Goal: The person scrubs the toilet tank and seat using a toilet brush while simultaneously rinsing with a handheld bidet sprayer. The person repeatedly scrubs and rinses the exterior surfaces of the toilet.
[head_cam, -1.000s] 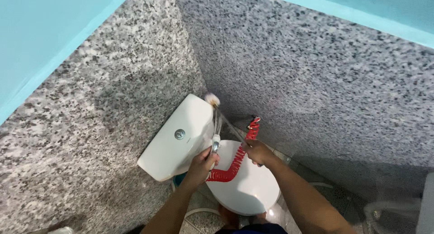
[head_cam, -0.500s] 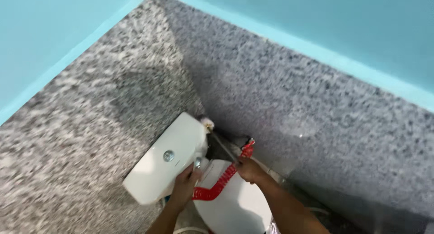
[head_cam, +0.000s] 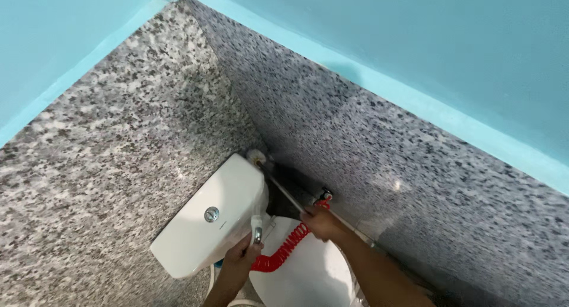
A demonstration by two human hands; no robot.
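1. Cistern (head_cam: pixel 207 221), white, at 7 o'clock against the speckled wall (head_cam: pixel 106 165).
2. Left hand (head_cam: pixel 242 256), fingers closed around the sprayer (head_cam: pixel 256 229); red hose (head_cam: pixel 281 252) coils toward 3 o'clock.
3. Right hand (head_cam: pixel 320 223), fingers closed on the brush (head_cam: pixel 278 185); its head points to 11 o'clock.

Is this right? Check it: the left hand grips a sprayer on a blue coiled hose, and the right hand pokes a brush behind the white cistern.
Not quite. In the head view the coiled hose is red, not blue. The rest stands: the left hand grips the sprayer, and the right hand pokes the brush behind the white cistern.
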